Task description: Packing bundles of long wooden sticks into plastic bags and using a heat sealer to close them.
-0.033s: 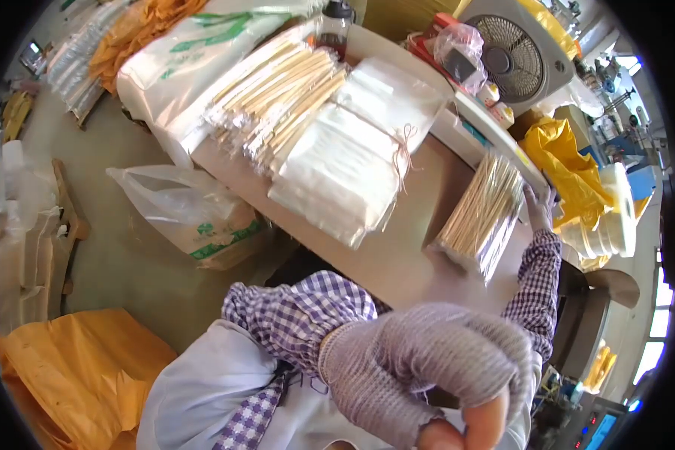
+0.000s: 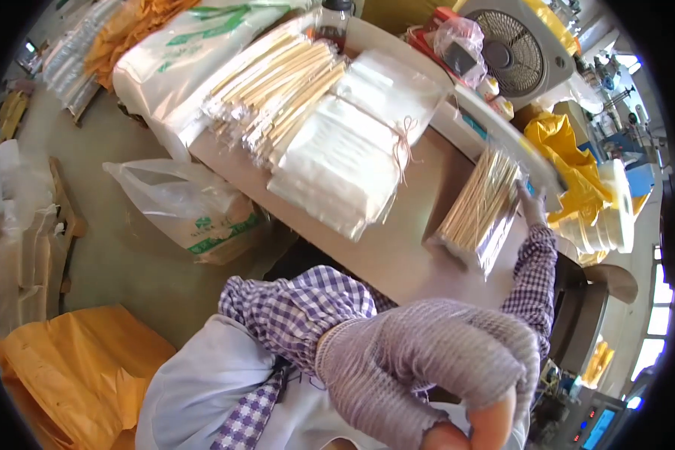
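Grey-knit left hand [image 2: 427, 360]: 5 o'clock from the middle of the view, large and close to the lens; its fingers curl and the bare tips of thumb and finger sit close together, though whether anything is pinched between them I cannot tell.
Gloved right hand [image 2: 534, 208]: 3 o'clock, reaching out in a checked sleeve [image 2: 529, 281], with its fingers at the right edge of the stick bundle [image 2: 476, 206]; whether they are spread or pressed on it I cannot tell (they are small and partly hidden).
Stick bundle: 3 o'clock, just inside the right hand, thin pale sticks in clear plastic, lying slantwise on the brown table [image 2: 416, 217].
Flat clear bags [image 2: 337, 157]: 12 o'clock, stacked on the table, with a pinkish string [image 2: 405, 146] knotted near their right end.
Stick pile [image 2: 296, 79]: between 11 and 12, more pale sticks with crinkled clear wrap at their near ends, beside the bags.
Grey fan [image 2: 502, 56]: between 1 and 2, beyond the table.
Yellow bag [image 2: 566, 165]: between 2 and 3, crumpled, outward of the right hand.
Green-printed plastic bag [image 2: 214, 225]: 9 o'clock, below table height.
Orange sack [image 2: 86, 360]: 8 o'clock, creased and broad.
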Demonstrator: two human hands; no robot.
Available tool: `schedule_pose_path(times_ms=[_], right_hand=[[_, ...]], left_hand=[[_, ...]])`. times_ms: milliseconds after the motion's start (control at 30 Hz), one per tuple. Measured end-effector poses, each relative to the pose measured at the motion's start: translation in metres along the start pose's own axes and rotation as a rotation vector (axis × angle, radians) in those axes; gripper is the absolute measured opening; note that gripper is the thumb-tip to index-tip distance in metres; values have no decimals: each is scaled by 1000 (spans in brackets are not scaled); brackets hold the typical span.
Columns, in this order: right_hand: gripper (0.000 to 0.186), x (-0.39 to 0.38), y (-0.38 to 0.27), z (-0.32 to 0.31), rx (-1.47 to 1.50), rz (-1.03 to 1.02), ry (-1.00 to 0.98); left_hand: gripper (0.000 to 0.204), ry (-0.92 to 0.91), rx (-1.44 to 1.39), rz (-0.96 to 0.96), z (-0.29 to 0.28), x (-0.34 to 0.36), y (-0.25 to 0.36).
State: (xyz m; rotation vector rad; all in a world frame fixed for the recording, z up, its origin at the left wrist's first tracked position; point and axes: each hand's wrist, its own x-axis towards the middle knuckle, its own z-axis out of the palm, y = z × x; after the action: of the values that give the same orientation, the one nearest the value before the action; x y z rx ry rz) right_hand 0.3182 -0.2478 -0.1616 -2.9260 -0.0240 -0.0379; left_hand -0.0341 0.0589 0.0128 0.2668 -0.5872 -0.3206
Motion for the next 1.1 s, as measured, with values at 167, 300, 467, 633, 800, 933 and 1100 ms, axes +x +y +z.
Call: schedule_pose_path(times_ms=[167, 300, 467, 633, 800, 933, 1100], right_hand=[[59, -46, -25, 77, 668, 90, -208], [35, -96, -55, 64, 786, 145, -566], [32, -179, -41, 74, 1259, 575, -380], [49, -220, -88, 81, 1643, 388, -359], [53, -238, -177, 14, 1495, -83, -170], [57, -256, -303, -26, 1702, -597, -130], [18, -256, -435, -16, 2190, -650, -752]], left_hand=[[65, -374, 713, 430, -58, -26, 29], [36, 883, 1524, 579, -87, -118, 108], [62, 1822, 2768, 596, -126, -252, 244], [79, 2444, 2177, -38, -134, -308, 273], [74, 2082, 1779, -589, -131, -313, 302], [63, 2091, 1493, -493, -124, -320, 318], [35, 1780, 1370, -194, -156, -362, 317]])
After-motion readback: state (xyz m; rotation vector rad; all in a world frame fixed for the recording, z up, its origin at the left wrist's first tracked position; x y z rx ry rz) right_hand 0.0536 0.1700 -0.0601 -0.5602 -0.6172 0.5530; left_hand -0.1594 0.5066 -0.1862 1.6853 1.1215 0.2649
